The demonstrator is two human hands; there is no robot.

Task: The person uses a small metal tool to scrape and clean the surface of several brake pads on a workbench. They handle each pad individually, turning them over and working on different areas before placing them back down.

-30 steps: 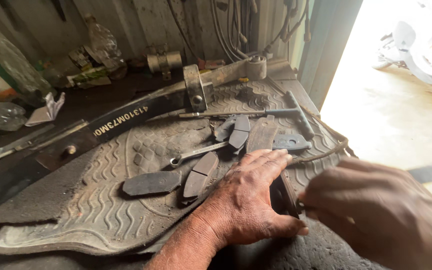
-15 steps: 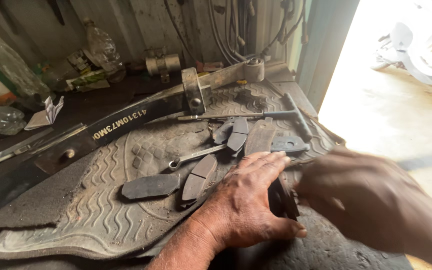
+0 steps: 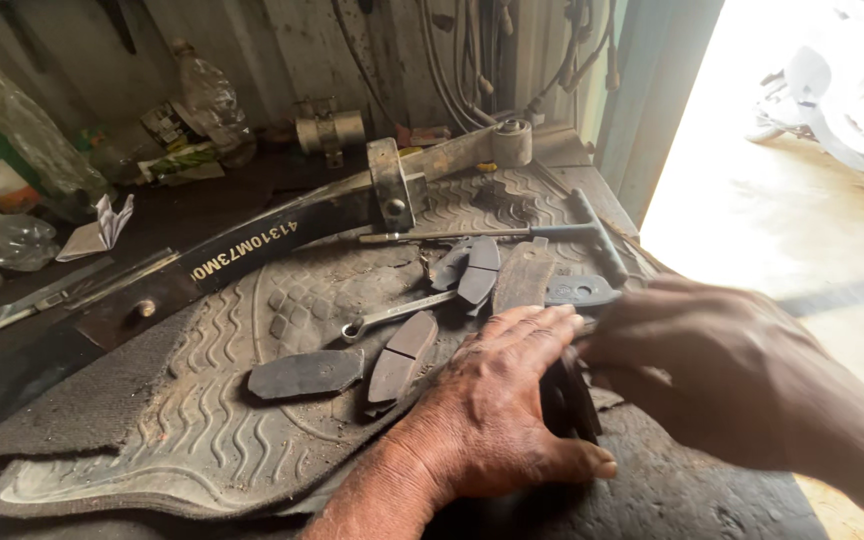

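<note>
Watching through the head camera, I see my left hand (image 3: 497,400) flat and spread, palm down on the ribbed rubber mat (image 3: 182,420), its thumb side touching an upright dark brake pad (image 3: 567,400). At three o'clock my right hand (image 3: 722,375), blurred, closes around that pad's top edge; how its fingers grip I cannot tell. Since half a second ago it has slid inward over the pad, so the pad now looks braced between both hands. Outward, at ten o'clock, loose pads (image 3: 402,350) and a wrench (image 3: 397,315) lie; at twelve, a T-handle tool (image 3: 582,225).
</note>
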